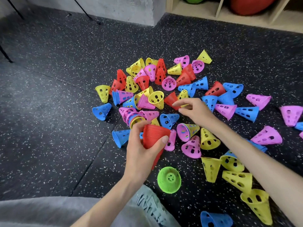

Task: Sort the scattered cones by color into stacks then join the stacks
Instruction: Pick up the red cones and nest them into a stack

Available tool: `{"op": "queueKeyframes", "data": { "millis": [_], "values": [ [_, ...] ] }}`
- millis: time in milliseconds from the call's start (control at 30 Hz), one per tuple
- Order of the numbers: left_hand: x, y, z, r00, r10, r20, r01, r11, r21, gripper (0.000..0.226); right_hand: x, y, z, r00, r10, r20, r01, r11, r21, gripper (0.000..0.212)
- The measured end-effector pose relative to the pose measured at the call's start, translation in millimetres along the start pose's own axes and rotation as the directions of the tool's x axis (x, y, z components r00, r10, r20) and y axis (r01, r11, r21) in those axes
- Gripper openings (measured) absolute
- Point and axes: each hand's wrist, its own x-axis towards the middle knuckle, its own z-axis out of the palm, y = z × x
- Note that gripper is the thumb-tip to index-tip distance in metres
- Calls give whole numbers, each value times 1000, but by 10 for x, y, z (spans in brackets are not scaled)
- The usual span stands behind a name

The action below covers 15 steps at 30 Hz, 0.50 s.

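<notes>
Speckled black rubber floor (57, 95) fills the scene, with a concrete wall foot and a wooden shelf unit (218, 12) along the far edge.

At the centre, the left hand (142, 148) is wrapped round a nested stack of red cones (155, 138), thumb on the near side and fingers curled over the far rim, the wide mouth tilted up and away and the narrow end pointing back toward the person. The right hand (195, 110) reaches forward past it, fingers extended and loosely spread, holding nothing, its fingertips touching or almost touching a single red cone (171, 99) that lies on its side in the pile. Whether contact is made cannot be told.

That cone lies ahead of the stack and slightly to its right, so the right hand is clearly the nearer one; the left hand is occupied. Its long axis runs obliquely, up to the left and down to the right, though which end is the mouth is unclear. I judge the pick needs a pinch on the rim, then a turn so it nests with the stack.

Around them lie scattered yellow, pink, blue and more red cones, mostly on their sides. A green stack (169, 179) stands close in front of the person's knee (147, 207).
</notes>
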Motion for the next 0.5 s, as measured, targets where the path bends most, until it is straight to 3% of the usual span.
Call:
{"op": "queueKeyframes", "data": {
  "millis": [200, 333, 500],
  "values": [
    [40, -100, 53, 993, -114, -20, 112, 990, -86, 59, 682, 201, 177, 1000, -5, 1, 5, 976, -218, 50],
    [128, -137, 23, 991, -127, -44, 121, 987, -109, 64, 1029, 280, 248, 994, 102, -42, -109, 956, -271, 63],
    [128, -188, 50, 989, -147, -27, 144, 984, -101, 53, 1071, 424, 252, 988, 111, -111, -145, 913, -382, 28]
  ]
}}
